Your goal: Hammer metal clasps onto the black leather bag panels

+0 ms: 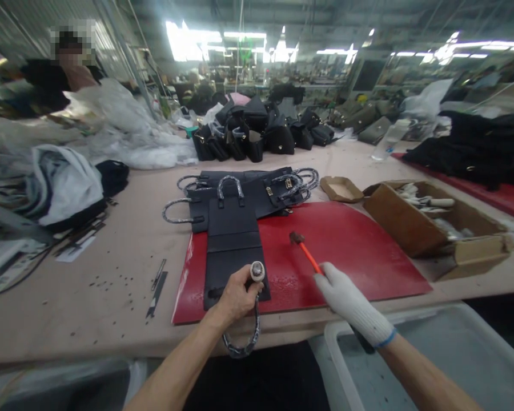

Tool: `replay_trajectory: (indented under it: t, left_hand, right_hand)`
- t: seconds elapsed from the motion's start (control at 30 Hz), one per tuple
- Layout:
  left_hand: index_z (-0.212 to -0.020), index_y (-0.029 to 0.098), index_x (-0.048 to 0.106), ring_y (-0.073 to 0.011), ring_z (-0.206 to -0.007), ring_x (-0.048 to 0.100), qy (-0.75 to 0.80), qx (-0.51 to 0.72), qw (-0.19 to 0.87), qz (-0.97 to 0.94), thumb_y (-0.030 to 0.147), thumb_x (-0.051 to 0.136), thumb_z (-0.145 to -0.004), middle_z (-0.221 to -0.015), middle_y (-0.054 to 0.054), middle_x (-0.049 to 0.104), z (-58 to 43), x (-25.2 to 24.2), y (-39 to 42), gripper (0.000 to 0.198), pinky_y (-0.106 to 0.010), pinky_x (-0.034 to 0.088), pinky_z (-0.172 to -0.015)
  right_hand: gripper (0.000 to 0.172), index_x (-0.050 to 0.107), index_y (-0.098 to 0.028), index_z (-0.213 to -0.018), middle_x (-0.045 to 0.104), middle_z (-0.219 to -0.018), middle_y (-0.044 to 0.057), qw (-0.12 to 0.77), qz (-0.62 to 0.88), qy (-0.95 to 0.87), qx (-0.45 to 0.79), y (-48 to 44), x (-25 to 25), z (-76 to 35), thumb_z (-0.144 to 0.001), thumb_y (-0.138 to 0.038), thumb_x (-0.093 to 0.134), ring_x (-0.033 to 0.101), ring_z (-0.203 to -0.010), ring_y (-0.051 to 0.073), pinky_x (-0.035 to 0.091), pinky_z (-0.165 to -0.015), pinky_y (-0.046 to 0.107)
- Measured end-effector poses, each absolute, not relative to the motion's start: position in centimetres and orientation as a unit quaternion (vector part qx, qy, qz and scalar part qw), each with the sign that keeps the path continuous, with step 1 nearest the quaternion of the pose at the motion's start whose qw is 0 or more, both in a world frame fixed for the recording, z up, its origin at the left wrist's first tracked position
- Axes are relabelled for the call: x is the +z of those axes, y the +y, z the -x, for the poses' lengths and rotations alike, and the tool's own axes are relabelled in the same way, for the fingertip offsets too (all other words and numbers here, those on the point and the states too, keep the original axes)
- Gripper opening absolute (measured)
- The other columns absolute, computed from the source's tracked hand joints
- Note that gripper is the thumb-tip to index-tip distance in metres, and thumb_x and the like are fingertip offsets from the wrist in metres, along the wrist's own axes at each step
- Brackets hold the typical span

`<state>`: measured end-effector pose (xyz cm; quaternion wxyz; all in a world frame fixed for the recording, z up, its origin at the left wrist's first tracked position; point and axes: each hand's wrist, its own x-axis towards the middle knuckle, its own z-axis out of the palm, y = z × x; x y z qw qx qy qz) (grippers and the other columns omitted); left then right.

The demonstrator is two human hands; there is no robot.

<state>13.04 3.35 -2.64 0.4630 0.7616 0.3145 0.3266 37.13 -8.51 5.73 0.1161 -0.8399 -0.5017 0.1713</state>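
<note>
My bare left hand (236, 295) is closed round an upright metal punch (257, 270) whose round top shows above my fist, standing on the near end of a flat black bag panel (233, 242). The panel lies on a red cutting mat (346, 251); its wrapped handle (243, 338) hangs over the table's front edge. My right hand (350, 301), in a white knit glove, grips the orange handle of a small hammer (302, 249), its dark head raised above the mat to the right of the panel.
More black panels with wrapped handles (248, 191) are stacked behind the mat. A cardboard box of tools (432, 220) and a small cardboard tray (340, 188) sit to the right. Finished black bags (257, 134) stand farther back. A person (64, 63) is at the far left. A grey bin (432, 354) is below right.
</note>
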Motion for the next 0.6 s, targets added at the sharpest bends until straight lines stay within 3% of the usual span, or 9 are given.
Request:
replay_trajectory:
  t: [0.03,0.1,0.17,0.23,0.37,0.43,0.5,0.6]
  left_hand:
    - [-0.099,0.017,0.068,-0.0176,-0.081,0.063,0.312,0.325,0.467,-0.761,0.017,0.063,-0.085,-0.088,-0.003,0.068,-13.0,-2.7,3.4,0.014,-0.029,0.051,-0.078]
    - [-0.098,0.017,0.067,-0.0172,-0.079,0.062,0.311,0.323,0.472,-0.759,0.018,0.063,-0.086,-0.086,-0.002,0.066,-13.0,-2.8,3.5,0.014,-0.029,0.050,-0.076]
    - [-0.098,0.017,0.067,-0.0169,-0.079,0.061,0.312,0.322,0.473,-0.759,0.018,0.062,-0.086,-0.084,-0.002,0.065,-13.0,-2.8,3.5,0.012,-0.028,0.050,-0.075]
    - [-0.096,0.017,0.066,-0.0166,-0.079,0.060,0.309,0.320,0.472,-0.761,0.018,0.062,-0.086,-0.085,-0.002,0.065,-13.0,-2.8,3.5,0.011,-0.028,0.049,-0.075]
    - [-0.089,0.018,0.063,-0.0158,-0.077,0.059,0.303,0.321,0.476,-0.761,0.016,0.061,-0.085,-0.082,-0.001,0.064,-13.2,-2.9,3.6,0.005,-0.027,0.048,-0.073]
    - [-0.087,0.018,0.062,-0.0156,-0.076,0.058,0.300,0.324,0.475,-0.761,0.015,0.060,-0.084,-0.081,-0.001,0.063,-13.2,-2.8,3.5,0.004,-0.026,0.047,-0.073]
    - [-0.089,0.018,0.062,-0.0160,-0.078,0.058,0.296,0.326,0.470,-0.765,0.014,0.061,-0.084,-0.083,-0.001,0.063,-13.2,-2.6,3.5,0.006,-0.027,0.047,-0.074]
    - [-0.090,0.019,0.062,-0.0167,-0.079,0.057,0.296,0.322,0.460,-0.773,0.014,0.061,-0.084,-0.084,-0.001,0.063,-13.1,-2.2,3.5,0.007,-0.029,0.046,-0.076]
  right_hand:
    - [0.024,0.054,-0.019,-0.101,0.052,-0.068,-0.003,0.175,0.824,-0.499,0.204,-9.0,7.3,-36.6,-0.106,-0.032,0.034,0.054,-0.055,0.015,0.041,-0.053,0.025]
    - [0.034,0.054,-0.020,-0.105,0.046,-0.066,-0.007,0.379,0.737,-0.460,0.319,-10.2,10.4,-35.3,-0.106,-0.049,0.034,0.046,-0.048,0.013,0.039,-0.046,0.024]
    - [0.038,0.056,-0.020,-0.109,0.049,-0.069,-0.006,0.473,0.666,-0.455,0.353,-11.2,12.5,-33.9,-0.104,-0.055,0.040,0.050,-0.051,0.013,0.043,-0.049,0.025]
    - [0.037,0.058,-0.021,-0.105,0.054,-0.069,-0.004,0.465,0.667,-0.499,0.299,-11.9,13.2,-32.8,-0.104,-0.053,0.041,0.054,-0.055,0.014,0.044,-0.053,0.026]
    - [0.026,0.055,-0.023,-0.080,0.058,-0.063,0.000,0.277,0.715,-0.629,0.124,-12.1,12.7,-32.4,-0.099,-0.039,0.048,0.053,-0.053,0.016,0.033,-0.052,0.028]
    - [0.025,0.053,-0.024,-0.075,0.058,-0.061,0.000,0.235,0.714,-0.654,0.087,-12.1,13.6,-32.4,-0.097,-0.035,0.050,0.052,-0.050,0.015,0.030,-0.050,0.029]
    - [0.023,0.056,-0.024,-0.080,0.058,-0.061,-0.002,0.299,0.705,-0.639,0.074,-12.2,15.4,-32.1,-0.100,-0.036,0.051,0.053,-0.049,0.015,0.031,-0.048,0.028]
    - [0.019,0.059,-0.026,-0.111,0.060,-0.068,-0.003,0.498,0.666,-0.552,0.050,-12.4,16.8,-31.2,-0.106,-0.037,0.045,0.056,-0.050,0.016,0.039,-0.048,0.027]
